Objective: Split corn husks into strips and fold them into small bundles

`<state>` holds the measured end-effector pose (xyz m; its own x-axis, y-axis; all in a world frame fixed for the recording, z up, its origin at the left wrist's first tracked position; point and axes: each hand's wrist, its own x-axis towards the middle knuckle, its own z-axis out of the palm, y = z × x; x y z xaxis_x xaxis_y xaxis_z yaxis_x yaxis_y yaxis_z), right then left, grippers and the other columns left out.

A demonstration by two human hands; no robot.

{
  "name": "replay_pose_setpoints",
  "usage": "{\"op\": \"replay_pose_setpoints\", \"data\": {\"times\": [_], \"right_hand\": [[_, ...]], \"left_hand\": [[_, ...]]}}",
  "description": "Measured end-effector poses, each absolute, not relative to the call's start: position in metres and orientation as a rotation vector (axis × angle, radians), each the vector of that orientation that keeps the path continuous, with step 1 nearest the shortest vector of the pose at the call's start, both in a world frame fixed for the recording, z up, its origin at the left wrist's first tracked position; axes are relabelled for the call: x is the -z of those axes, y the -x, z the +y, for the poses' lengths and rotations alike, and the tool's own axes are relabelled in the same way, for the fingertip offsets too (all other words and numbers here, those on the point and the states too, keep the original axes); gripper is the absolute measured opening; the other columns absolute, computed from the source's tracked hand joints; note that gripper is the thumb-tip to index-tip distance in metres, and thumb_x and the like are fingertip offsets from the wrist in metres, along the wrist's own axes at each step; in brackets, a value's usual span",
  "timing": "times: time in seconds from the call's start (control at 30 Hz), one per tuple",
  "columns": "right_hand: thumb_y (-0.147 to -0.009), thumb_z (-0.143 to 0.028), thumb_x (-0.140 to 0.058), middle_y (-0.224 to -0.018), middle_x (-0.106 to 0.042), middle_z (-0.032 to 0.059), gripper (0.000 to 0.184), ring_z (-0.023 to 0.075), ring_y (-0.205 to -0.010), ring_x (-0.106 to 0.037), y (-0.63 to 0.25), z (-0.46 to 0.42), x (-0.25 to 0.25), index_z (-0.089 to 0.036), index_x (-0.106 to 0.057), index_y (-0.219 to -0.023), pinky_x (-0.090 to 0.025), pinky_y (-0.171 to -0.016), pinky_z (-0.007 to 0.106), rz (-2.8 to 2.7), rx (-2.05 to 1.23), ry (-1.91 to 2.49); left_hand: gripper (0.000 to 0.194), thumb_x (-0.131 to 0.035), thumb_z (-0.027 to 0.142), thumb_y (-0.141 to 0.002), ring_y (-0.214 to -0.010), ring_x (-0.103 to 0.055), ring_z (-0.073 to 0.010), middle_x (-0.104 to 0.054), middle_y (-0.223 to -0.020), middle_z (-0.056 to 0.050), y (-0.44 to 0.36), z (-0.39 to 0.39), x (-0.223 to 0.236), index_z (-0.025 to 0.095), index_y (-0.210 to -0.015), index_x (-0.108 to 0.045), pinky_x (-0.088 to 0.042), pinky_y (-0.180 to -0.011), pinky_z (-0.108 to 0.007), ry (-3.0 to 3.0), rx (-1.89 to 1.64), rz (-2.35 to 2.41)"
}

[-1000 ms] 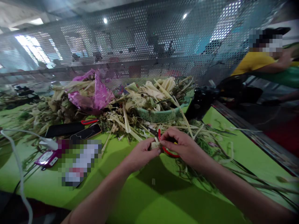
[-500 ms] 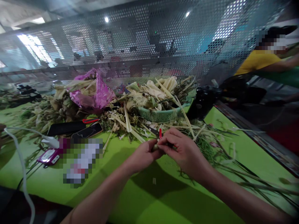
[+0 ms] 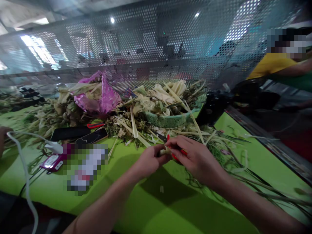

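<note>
In the head view, my left hand [image 3: 154, 160] is closed, its thumb and fingers around a small pale piece of plant strip [image 3: 164, 151]. My right hand [image 3: 190, 155] comes in from the other side, its thumb and index fingertips at the end of the same piece. Below and behind the right fingers, red-handled scissors [image 3: 175, 157] show in part; their dark blades point up and left among the strips. A loose pale scrap [image 3: 162, 189] lies on the green tabletop [image 3: 136, 208] in the shadow of my hands.
A green basket [image 3: 168, 121] heaped with dry husks stands behind my hands, left of a black object [image 3: 211, 105]. A pink plastic bag [image 3: 97, 97], phones [image 3: 91, 136] and a purple power socket [image 3: 52, 161] lie leftward. Another person [image 3: 275, 65] sits right.
My right fingers have shifted slightly and their grip has loosened, so more of the pale piece and of the red handles shows. The view has moved a little. My left hand stays nearly in place.
</note>
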<state>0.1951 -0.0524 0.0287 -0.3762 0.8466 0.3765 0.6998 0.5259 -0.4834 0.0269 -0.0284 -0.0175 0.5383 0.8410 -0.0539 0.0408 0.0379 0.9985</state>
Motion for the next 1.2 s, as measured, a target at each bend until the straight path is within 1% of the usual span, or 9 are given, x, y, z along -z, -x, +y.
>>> {"op": "replay_pose_setpoints", "data": {"times": [0.13, 0.37, 0.57, 0.63, 0.7, 0.87, 1.03, 1.1, 1.2], "right_hand": [[-0.088, -0.016, -0.047, -0.089, -0.065, 0.0047, 0.015, 0.0182, -0.079, -0.059, -0.194, -0.054, -0.031, -0.02, -0.06, -0.095, -0.043, -0.068, 0.029, -2.262, -0.27, 1.216], [-0.087, -0.015, -0.049, -0.087, -0.064, 0.0041, 0.011, 0.0176, -0.077, -0.058, -0.189, -0.055, -0.03, -0.02, -0.059, -0.089, -0.042, -0.067, 0.029, -2.262, -0.344, 1.202], [-0.086, -0.023, -0.056, -0.098, -0.066, 0.005, 0.019, 0.0181, -0.086, -0.062, -0.198, -0.048, -0.03, -0.022, -0.06, -0.105, -0.048, -0.076, 0.03, -2.009, -0.487, 1.151], [-0.084, -0.025, -0.059, -0.096, -0.066, 0.0054, 0.016, 0.0192, -0.087, -0.062, -0.201, -0.044, -0.03, -0.021, -0.064, -0.098, -0.048, -0.077, 0.032, -1.951, -0.506, 1.18], [-0.083, -0.026, -0.06, -0.087, -0.067, 0.0043, 0.009, 0.0187, -0.081, -0.062, -0.201, -0.04, -0.028, -0.02, -0.066, -0.087, -0.048, -0.074, 0.031, -1.917, -0.574, 1.221], [-0.08, -0.027, -0.063, -0.072, -0.064, 0.0012, 0.009, 0.0161, -0.069, -0.059, -0.195, -0.04, -0.02, -0.019, -0.063, -0.076, -0.046, -0.063, 0.028, -1.846, -0.697, 1.267], [-0.083, -0.025, -0.06, -0.073, -0.062, 0.0022, 0.012, 0.0158, -0.069, -0.057, -0.191, -0.046, -0.015, -0.019, -0.063, -0.074, -0.044, -0.063, 0.028, -1.964, -0.529, 1.204], [-0.086, -0.024, -0.057, -0.08, -0.064, 0.005, 0.012, 0.0179, -0.076, -0.059, -0.19, -0.049, -0.016, -0.019, -0.066, -0.079, -0.046, -0.068, 0.031, -2.071, -0.369, 1.169], [-0.087, -0.024, -0.055, -0.098, -0.067, 0.0083, 0.016, 0.0226, -0.092, -0.059, -0.189, -0.052, -0.018, -0.021, -0.068, -0.098, -0.045, -0.081, 0.037, -2.199, -0.174, 1.104]], "left_hand": [[0.041, -0.068, 0.045, -0.074, -0.063, -0.042, -0.009, -0.057, -0.077, -0.002, -0.027, -0.029, 0.019, 0.011, -0.096, -0.063, -0.033, -0.058, -0.022, -1.401, -0.746, 0.805], [0.038, -0.072, 0.042, -0.069, -0.066, -0.046, -0.0103, -0.06, -0.077, -0.003, -0.03, -0.033, 0.019, 0.011, -0.088, -0.063, -0.038, -0.064, -0.024, -1.349, -0.771, 0.77], [0.032, -0.069, 0.039, -0.073, -0.062, -0.042, -0.0083, -0.053, -0.071, 0.0, -0.028, -0.03, 0.011, 0.012, -0.087, -0.062, -0.033, -0.059, -0.022, -1.279, -0.796, 0.821], [0.027, -0.067, 0.037, -0.074, -0.06, -0.038, -0.0076, -0.048, -0.068, 0.002, -0.026, -0.029, 0.009, 0.013, -0.084, -0.06, -0.029, -0.056, -0.022, -1.324, -0.805, 0.85], [0.022, -0.065, 0.035, -0.075, -0.059, -0.037, -0.0075, -0.045, -0.067, 0.004, -0.024, -0.029, 0.009, 0.015, -0.082, -0.058, -0.028, -0.055, -0.022, -1.373, -0.797, 0.849], [0.02, -0.06, 0.035, -0.079, -0.057, -0.035, -0.0074, -0.04, -0.064, 0.005, -0.024, -0.031, 0.011, 0.016, -0.08, -0.054, -0.026, -0.054, -0.022, -1.441, -0.734, 0.846], [0.023, -0.06, 0.034, -0.078, -0.056, -0.032, -0.007, -0.038, -0.061, 0.006, -0.027, -0.031, 0.016, 0.016, -0.071, -0.048, -0.024, -0.052, -0.022, -1.444, -0.725, 0.849], [0.022, -0.063, 0.034, -0.077, -0.057, -0.036, -0.0075, -0.043, -0.063, 0.005, -0.029, -0.03, 0.018, 0.015, -0.074, -0.051, -0.028, -0.055, -0.023, -1.345, -0.757, 0.817], [0.025, -0.069, 0.035, -0.073, -0.064, -0.045, -0.0087, -0.054, -0.073, 0.001, -0.03, -0.029, 0.02, 0.015, -0.082, -0.058, -0.035, -0.062, -0.023, -1.128, -0.891, 0.79]]}}
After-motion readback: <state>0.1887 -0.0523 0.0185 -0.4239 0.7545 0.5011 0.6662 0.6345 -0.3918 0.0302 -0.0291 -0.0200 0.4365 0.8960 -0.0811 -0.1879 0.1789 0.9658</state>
